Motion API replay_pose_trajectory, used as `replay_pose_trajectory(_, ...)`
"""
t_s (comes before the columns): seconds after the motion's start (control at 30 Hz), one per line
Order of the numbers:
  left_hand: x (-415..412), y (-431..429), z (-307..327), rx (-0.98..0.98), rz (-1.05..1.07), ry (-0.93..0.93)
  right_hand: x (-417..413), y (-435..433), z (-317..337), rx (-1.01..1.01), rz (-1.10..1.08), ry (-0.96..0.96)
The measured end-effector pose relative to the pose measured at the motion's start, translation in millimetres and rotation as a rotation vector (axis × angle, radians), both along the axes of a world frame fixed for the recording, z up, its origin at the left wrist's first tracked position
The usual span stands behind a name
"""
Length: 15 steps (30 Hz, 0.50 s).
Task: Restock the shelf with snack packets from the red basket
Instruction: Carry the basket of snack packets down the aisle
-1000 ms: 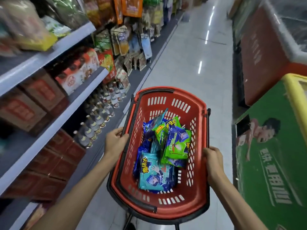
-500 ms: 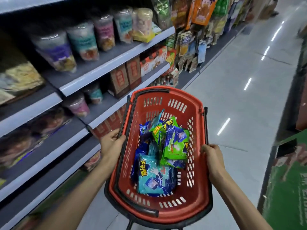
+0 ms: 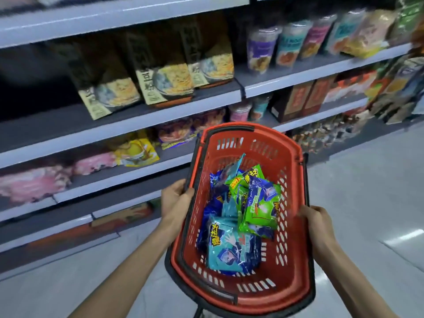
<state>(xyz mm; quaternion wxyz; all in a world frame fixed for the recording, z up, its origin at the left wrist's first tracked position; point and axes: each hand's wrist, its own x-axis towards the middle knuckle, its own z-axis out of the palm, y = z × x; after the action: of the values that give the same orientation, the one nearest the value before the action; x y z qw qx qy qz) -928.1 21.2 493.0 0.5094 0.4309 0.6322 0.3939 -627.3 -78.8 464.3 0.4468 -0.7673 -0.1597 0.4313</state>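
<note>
I carry a red basket [image 3: 282,285] with black handles in front of me. My left hand [image 3: 175,199] grips its left rim and my right hand [image 3: 315,222] grips its right rim. Inside lie several snack packets: a light blue one [image 3: 229,246] near me, a green one [image 3: 259,207] on top, and dark blue ones [image 3: 216,182] beneath. Grey shelves [image 3: 128,131] rise just beyond the basket.
The shelves hold dark noodle bags [image 3: 160,74], clear cups [image 3: 289,44], brown boxes [image 3: 300,97], a yellow packet [image 3: 135,152] and pink packets [image 3: 34,182]. Bare shelf board shows left of the noodle bags. Pale tiled floor [image 3: 367,191] lies to the right.
My view has swung left from looking down the aisle to facing the shelves. Both hands keep the same grip on the basket, which has turned along with me.
</note>
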Motion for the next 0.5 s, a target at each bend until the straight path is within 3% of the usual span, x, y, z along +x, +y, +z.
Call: replay_pose_trajectory(0.5,-232.6,-151.9,3.4,-0.006,0.611,0.009,-236.4,29.8,30.0,0.096,0.531,0.159)
